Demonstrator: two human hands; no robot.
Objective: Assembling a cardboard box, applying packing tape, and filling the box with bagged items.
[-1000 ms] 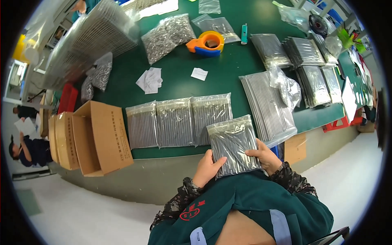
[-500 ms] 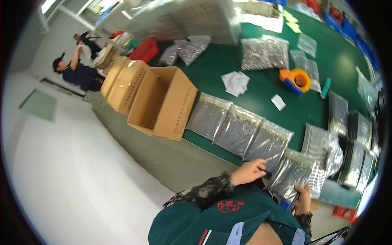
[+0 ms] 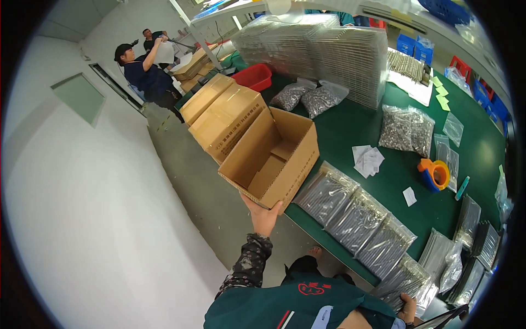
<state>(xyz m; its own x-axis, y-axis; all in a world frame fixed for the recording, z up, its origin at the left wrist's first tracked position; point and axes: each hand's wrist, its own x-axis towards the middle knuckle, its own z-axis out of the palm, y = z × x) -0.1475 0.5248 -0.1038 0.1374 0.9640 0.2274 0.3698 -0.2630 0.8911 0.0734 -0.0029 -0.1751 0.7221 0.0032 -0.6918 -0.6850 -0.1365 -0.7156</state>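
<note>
My left hand (image 3: 262,215) grips the near lower edge of an open cardboard box (image 3: 300,170), thumb on its side and fingers partly hidden beneath. The box's upright opening shows bare cardboard inside. At the lower right, my right hand (image 3: 407,308) is closed on the edge of a clear plastic bag of thin grey rods (image 3: 402,281); some of its fingers are hidden. Beyond that bag, similar bags of rods (image 3: 359,222) lie in a row along the table's near edge, reaching up to the box.
Closed cartons (image 3: 233,118) stand behind the open box. On the green table (image 3: 350,123) are bags of small metal parts (image 3: 402,131), paper slips (image 3: 368,160), an orange-and-blue tape dispenser (image 3: 435,174) and a teal cutter (image 3: 462,188). Wrapped stacks (image 3: 329,55) rise behind. Two people stand far left.
My left hand has left the rod bag and moved left to the cardboard box. My right hand stays on the bag, now lower in view. The view has swung toward the box.
</note>
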